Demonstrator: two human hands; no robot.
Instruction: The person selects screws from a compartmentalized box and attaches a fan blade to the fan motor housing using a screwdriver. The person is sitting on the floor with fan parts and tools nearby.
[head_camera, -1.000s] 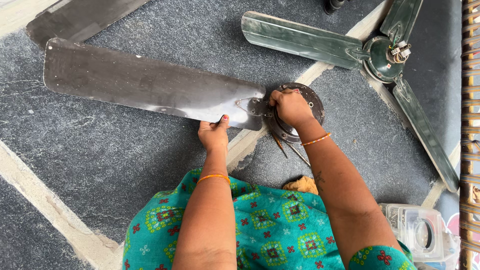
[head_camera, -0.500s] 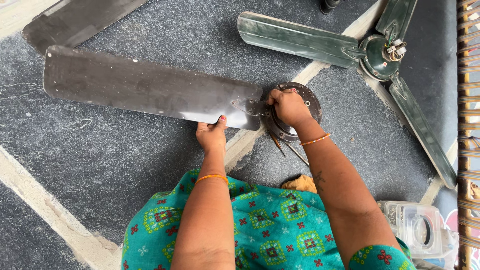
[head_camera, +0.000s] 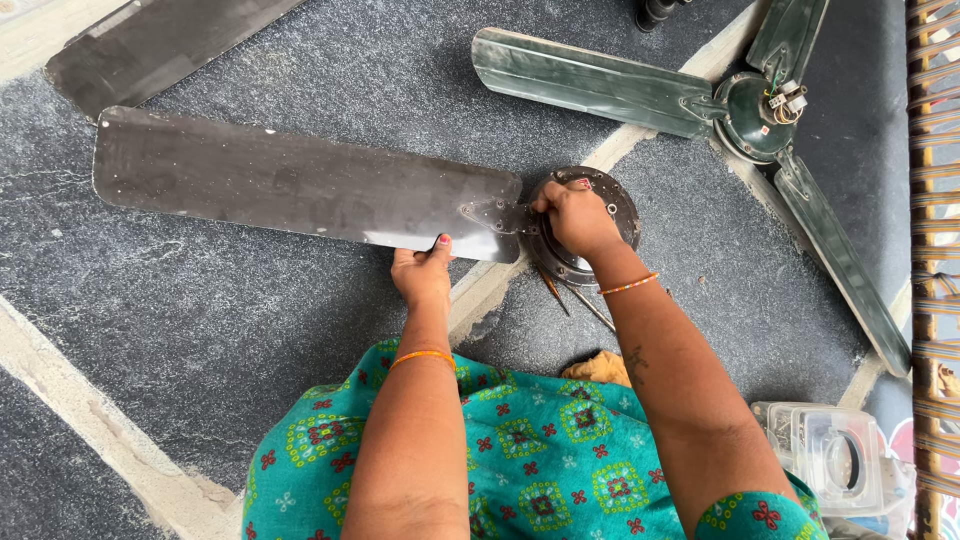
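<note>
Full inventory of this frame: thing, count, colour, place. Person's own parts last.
fan blade: 1, dark grey metal, flat on the floor at left, its end bracket meeting the motor hub
motor hub: 1, dark round, centre, partly under the right hand
loose blade: 1, dark grey, top left, cut off by the frame
green ceiling fan: 1, dark green, three blades, top right
hand tools: two or so thin ones, below the hub; kind unclear
yellow cloth: 1, by the lap
clear plastic container: 1, bottom right
stone floor: dark grey, pale joints
left hand: on the blade's near edge
right hand: on the hub at the bracket
</note>
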